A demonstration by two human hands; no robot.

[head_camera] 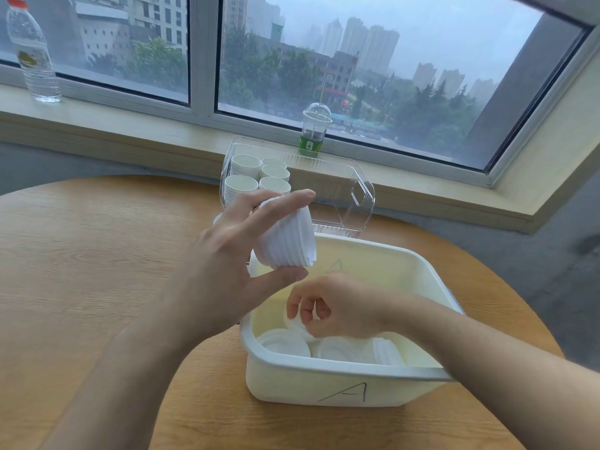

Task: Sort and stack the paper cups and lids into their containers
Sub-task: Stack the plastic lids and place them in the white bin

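White lid stack point(289, 237) tilted above cream bin point(341, 384); loose lids point(344, 347) inside.

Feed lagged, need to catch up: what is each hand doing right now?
Left hand: holding a stack of lids above the white bin.
Right hand: inside the bin, fingers pinching a loose lid.

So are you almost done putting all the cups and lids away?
Partly. The paper cups already stand in nested stacks inside the clear container. Lids are in progress: the left hand holds a stack of lids, while the right hand pinches another lid down in the white bin. More loose lids lie in that bin, so those remain to gather.
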